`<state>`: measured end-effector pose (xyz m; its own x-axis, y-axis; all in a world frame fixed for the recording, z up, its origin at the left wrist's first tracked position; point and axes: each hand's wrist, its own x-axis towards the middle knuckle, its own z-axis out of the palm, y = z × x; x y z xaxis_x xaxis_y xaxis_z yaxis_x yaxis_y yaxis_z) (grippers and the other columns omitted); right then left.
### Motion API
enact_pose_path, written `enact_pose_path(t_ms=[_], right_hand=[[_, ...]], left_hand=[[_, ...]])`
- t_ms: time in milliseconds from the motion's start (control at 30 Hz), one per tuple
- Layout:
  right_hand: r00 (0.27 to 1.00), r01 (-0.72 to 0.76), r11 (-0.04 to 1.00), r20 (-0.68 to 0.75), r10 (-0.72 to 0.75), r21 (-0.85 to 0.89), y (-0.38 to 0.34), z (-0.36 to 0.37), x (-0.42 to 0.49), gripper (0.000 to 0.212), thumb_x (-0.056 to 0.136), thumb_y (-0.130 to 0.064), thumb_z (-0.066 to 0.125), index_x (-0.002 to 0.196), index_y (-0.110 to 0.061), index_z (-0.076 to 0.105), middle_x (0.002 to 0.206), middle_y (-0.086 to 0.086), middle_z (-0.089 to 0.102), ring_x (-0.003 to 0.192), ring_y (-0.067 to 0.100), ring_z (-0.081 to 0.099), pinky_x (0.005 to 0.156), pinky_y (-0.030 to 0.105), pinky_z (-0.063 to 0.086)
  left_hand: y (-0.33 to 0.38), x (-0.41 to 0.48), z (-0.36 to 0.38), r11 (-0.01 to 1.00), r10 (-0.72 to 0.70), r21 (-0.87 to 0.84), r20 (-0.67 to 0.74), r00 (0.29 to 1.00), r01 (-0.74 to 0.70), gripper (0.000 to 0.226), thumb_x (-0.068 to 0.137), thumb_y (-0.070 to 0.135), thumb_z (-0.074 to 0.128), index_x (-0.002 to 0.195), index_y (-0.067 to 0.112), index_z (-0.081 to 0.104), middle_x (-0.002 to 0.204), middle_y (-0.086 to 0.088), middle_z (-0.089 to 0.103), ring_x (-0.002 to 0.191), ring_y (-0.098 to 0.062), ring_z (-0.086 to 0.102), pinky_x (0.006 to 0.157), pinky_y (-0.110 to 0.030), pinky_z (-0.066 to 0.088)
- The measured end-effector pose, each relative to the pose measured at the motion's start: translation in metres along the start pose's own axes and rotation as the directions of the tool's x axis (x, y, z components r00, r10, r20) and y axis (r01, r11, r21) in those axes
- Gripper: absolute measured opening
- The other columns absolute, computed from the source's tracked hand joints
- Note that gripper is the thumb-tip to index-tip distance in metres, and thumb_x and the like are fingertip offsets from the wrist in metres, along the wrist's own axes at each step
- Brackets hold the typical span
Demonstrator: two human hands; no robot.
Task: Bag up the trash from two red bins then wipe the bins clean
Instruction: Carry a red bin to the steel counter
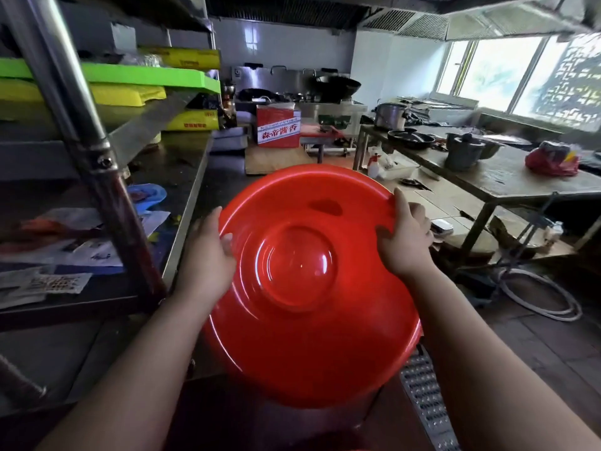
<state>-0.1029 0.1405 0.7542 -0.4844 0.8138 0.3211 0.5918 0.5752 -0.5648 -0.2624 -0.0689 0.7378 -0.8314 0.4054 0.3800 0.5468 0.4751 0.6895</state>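
Observation:
A large round red bin lid with a raised dome in its middle fills the centre of the head view, tilted toward me. My left hand grips its left rim, thumb curled over the top face. My right hand grips the upper right rim, thumb on the top face and fingers behind the edge. The bin under the lid is hidden, apart from a dark red shape at the bottom edge.
A steel shelf rack with green and yellow boards and scattered papers stands close on the left. A wooden table with pots and a red bag is at right. A red box, woks and a stove lie ahead. A floor grate and hose lie right.

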Motion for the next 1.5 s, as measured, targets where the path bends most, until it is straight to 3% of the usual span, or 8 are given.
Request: enact_pose_path(t_ms=[100,267,467,633,800,967,1267,1500], right_hand=[[1.000,0.030,0.999,0.009,-0.029,-0.036,-0.003,0.008,0.021,0.077,0.090,-0.016,0.053,0.153,-0.016,0.009,0.148,0.016,0.023,0.134,0.038,0.022,0.111,0.051,0.014],[0.996,0.085,0.984,0.030,-0.082,-0.156,-0.008,0.022,0.048,0.088,0.090,-0.022,0.058,0.152,-0.014,-0.003,0.158,0.010,0.005,0.144,0.030,0.006,0.114,0.049,0.008],[0.997,0.064,0.950,0.063,-0.047,-0.305,-0.015,0.037,0.072,0.097,0.090,-0.036,0.059,0.151,-0.011,-0.012,0.159,0.007,-0.015,0.146,0.028,-0.015,0.116,0.048,0.001],[0.991,0.083,0.933,0.124,-0.041,-0.350,-0.025,0.044,0.088,0.093,0.090,-0.040,0.059,0.152,-0.021,-0.007,0.158,0.007,-0.018,0.145,0.029,-0.017,0.115,0.052,-0.003],[0.988,-0.023,0.910,0.128,0.083,-0.413,-0.023,0.044,0.091,0.092,0.088,-0.042,0.062,0.152,-0.029,-0.004,0.159,0.003,-0.011,0.146,0.032,-0.004,0.110,0.059,0.015],[0.960,-0.100,0.884,0.188,0.205,-0.456,-0.002,0.039,0.078,0.096,0.088,-0.037,0.065,0.152,-0.028,-0.005,0.159,0.004,-0.013,0.143,0.038,0.006,0.106,0.054,0.031],[0.974,-0.064,0.981,0.202,0.102,-0.185,0.019,0.045,0.093,0.085,0.084,-0.002,0.053,0.153,-0.018,0.005,0.160,0.001,-0.005,0.145,0.032,0.009,0.113,0.038,0.023],[0.986,-0.078,0.995,0.154,0.067,0.069,0.022,0.055,0.110,0.084,0.083,-0.018,0.066,0.151,-0.009,0.017,0.157,0.015,0.015,0.144,0.031,0.018,0.116,0.039,0.021]], left_hand=[[0.001,0.024,0.008,0.997,0.016,0.080,0.010,1.000,-0.016,0.058,0.093,0.004,0.046,0.147,0.013,0.026,0.143,-0.015,0.037,0.129,-0.029,0.039,0.102,-0.034,0.033],[-0.003,0.062,0.024,0.965,0.031,0.259,0.043,0.999,-0.041,0.071,0.087,0.004,0.050,0.149,0.008,0.015,0.141,-0.019,0.035,0.127,-0.035,0.039,0.104,-0.042,0.034],[0.001,0.090,0.042,0.894,-0.032,0.448,0.117,0.993,-0.024,0.085,0.091,0.013,0.046,0.147,0.024,-0.016,0.153,-0.001,0.008,0.129,-0.032,0.023,0.099,-0.048,0.032],[0.002,0.115,0.052,0.875,-0.065,0.485,0.107,0.992,0.005,0.081,0.089,0.003,0.043,0.149,0.027,-0.006,0.146,-0.013,0.013,0.127,-0.037,0.024,0.103,-0.046,0.032],[0.004,0.134,0.063,0.895,-0.064,0.445,0.112,0.992,0.007,0.071,0.093,0.001,0.035,0.151,0.024,0.000,0.147,-0.011,0.021,0.127,-0.038,0.028,0.100,-0.043,0.036],[0.005,0.139,0.070,0.898,-0.028,0.439,0.140,0.990,-0.037,0.076,0.089,0.004,0.040,0.150,0.028,0.001,0.157,-0.003,0.005,0.127,-0.033,0.022,0.101,-0.044,0.033],[0.015,0.136,0.067,0.837,-0.091,0.544,0.246,0.965,-0.060,0.068,0.089,0.023,0.057,0.146,0.025,0.021,0.145,-0.014,0.024,0.129,-0.037,0.027,0.101,-0.045,0.036],[0.018,0.126,0.068,0.884,-0.206,0.466,0.313,0.927,0.039,0.053,0.089,0.035,0.061,0.134,0.013,0.043,0.151,-0.016,0.021,0.134,-0.039,0.027,0.103,-0.047,0.036]])
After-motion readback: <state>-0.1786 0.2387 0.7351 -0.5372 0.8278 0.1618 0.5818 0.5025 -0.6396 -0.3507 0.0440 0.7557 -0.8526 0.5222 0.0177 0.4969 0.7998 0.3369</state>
